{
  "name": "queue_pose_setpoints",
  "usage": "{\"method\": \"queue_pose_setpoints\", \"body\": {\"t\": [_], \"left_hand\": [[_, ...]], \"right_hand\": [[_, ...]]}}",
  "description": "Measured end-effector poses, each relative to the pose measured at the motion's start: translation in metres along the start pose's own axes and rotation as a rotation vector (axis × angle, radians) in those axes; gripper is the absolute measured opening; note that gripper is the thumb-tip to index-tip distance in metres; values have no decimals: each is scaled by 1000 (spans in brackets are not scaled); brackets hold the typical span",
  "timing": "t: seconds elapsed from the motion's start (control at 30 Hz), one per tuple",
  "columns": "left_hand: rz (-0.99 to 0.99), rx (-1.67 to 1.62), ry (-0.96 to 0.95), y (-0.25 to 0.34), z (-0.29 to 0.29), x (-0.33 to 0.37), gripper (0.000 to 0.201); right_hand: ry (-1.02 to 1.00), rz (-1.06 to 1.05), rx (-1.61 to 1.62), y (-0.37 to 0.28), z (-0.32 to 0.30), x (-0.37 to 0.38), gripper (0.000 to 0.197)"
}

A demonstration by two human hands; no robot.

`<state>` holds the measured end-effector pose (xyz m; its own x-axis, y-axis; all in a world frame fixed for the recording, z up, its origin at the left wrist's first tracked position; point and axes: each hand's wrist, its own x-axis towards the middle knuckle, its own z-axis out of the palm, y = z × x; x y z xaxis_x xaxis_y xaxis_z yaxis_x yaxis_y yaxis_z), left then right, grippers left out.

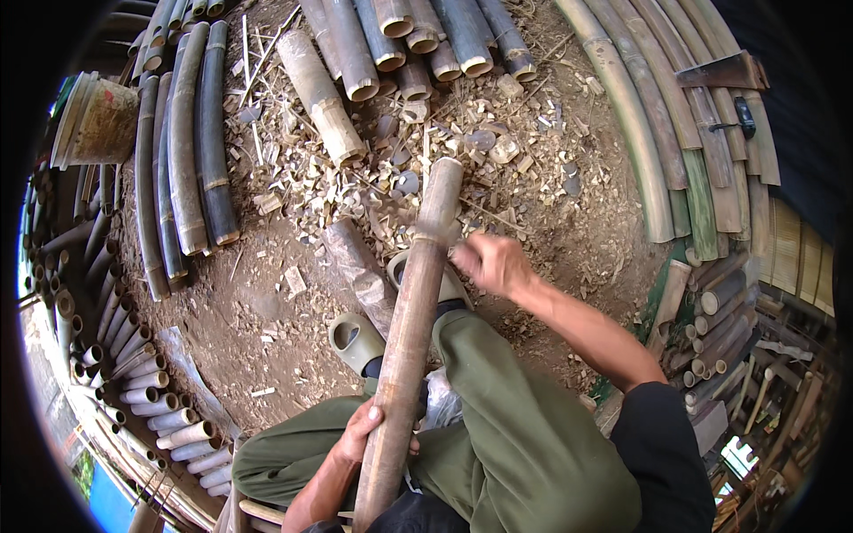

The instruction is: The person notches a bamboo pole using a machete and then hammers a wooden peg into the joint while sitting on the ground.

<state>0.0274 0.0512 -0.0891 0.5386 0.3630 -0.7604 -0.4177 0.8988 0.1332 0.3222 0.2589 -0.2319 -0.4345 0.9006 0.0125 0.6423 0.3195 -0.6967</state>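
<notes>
A long brown bamboo pole (410,306) slants up from my lap, past my knees, toward the wood chips. My left hand (362,433) is wrapped round its lower part, thumb on top. My right hand (491,265) is curled beside the upper part, just right of a node; its fingertips are blurred, and anything inside them is hidden. Below the pole's upper half, a shorter dark piece of bamboo (360,271) lies on the ground by my clog (357,342). Beyond the pole's far end, a pale thick bamboo piece (322,99) rests among the chips.
Cut bamboo poles (416,40) are heaped ahead, with more dark poles (189,142) at the left. A dirty bucket (98,120) stands at far left. On the right, a broad blade (724,73) lies across long bamboo lengths (635,115). Chips (533,169) cover the dirt.
</notes>
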Motion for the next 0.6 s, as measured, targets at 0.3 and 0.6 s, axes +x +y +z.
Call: {"method": "queue_pose_setpoints", "body": {"t": [0.3, 0.6], "left_hand": [[-57, -202, -26, 5, 4, 1, 85], [-11, -227, -68, -11, -23, 3, 90]], "right_hand": [[25, 198, 49, 2, 0, 14, 66], [-220, 265, 65, -12, -7, 17, 61]]}}
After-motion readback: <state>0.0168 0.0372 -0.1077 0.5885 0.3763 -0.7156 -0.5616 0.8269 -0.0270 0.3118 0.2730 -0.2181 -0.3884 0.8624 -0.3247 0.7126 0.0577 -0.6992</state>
